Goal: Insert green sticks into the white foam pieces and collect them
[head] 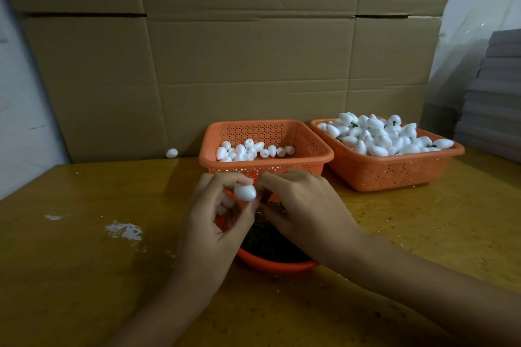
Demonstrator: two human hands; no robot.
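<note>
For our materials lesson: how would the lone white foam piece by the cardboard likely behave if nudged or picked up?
The lone foam piece is egg-shaped, so it would probably roll unevenly. It looks like light foam. White flecks on the table hint that it sheds or dents under hard squeezing.

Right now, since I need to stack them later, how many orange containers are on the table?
3: the centre basket at the back, the heaped basket to its right, and the round bowl in front, partly hidden under the left hand and right hand.
</note>
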